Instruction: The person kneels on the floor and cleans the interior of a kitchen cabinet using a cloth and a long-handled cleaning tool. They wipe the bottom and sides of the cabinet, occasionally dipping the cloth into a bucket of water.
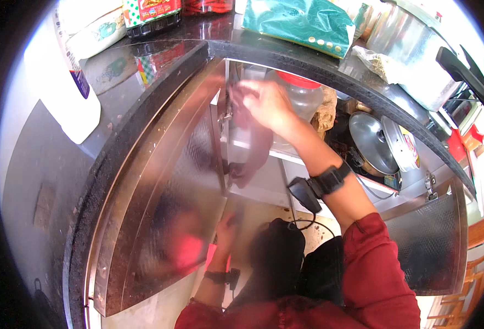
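Observation:
Inside an open corner cabinet, my right hand [266, 100] is raised near the left door frame, blurred, with its fingers partly curled by the metal hinge [226, 116]. A purplish, translucent blurred shape [252, 154] hangs below its fingers; whether it is held cannot be told. Right behind the hand stands a clear plastic jar with a red lid [303, 94]. My left hand [226, 226] is low by the lower edge of the open metal-faced cabinet door [176, 197]; its fingers are blurred and its grip is unclear. Both wrists wear black straps with small devices.
A black stone countertop edge [98, 172] curves above the cabinet. A lidded pan [373, 142] and another lid [398, 144] sit in the right compartment. A second open door [425, 242] is at right. On the counter are a white bottle [71, 94], a green tissue pack [299, 24] and a pot [415, 53].

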A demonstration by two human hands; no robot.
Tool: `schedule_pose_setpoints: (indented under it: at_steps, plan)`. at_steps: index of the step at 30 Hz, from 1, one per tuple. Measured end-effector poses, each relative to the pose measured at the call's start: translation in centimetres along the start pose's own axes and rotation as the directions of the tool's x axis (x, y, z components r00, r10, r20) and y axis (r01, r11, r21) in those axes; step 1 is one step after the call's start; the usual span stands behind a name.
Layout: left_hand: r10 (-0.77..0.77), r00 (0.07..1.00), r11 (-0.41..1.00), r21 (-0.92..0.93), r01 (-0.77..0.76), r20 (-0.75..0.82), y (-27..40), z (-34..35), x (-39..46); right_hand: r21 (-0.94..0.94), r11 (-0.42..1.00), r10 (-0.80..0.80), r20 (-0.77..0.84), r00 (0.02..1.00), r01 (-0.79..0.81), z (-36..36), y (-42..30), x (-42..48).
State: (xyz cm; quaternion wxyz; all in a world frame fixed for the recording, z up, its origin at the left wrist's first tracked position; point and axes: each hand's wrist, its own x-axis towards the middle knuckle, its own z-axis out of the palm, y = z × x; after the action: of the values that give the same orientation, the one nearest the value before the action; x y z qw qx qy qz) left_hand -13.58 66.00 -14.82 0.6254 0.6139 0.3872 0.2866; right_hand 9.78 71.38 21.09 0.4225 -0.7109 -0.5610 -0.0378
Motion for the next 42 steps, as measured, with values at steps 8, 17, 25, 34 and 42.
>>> schedule_pose_setpoints:
  at_steps: [8,17,25,34,42]
  plan:
    - [-0.010,1.000,0.999,-0.052,0.011,0.013,1.2,-0.3,0.1,0.353,0.935,-0.021,0.093,0.995,-0.014,4.0,2.7,-2.9]
    - [0.090,0.995,0.996,-0.023,-0.091,-0.040,-1.6,-0.9,0.5,0.221,0.975,0.053,-0.106,0.993,-0.028,3.5,3.2,0.1]
    - [0.114,0.992,0.993,-0.034,-0.117,-0.061,-0.7,-0.7,0.5,0.336,0.910,0.067,0.458,0.886,-0.243,1.1,2.7,-1.7]
    - [0.076,0.996,0.997,-0.020,-0.077,-0.053,0.0,1.0,0.0,0.090,0.995,-0.029,-0.044,0.999,0.033,4.3,4.3,-0.4]
    - [0.024,0.999,0.997,-0.072,-0.027,-0.041,1.0,0.6,-0.2,0.569,0.821,-0.054,-0.008,0.999,0.049,3.5,1.9,-5.3]
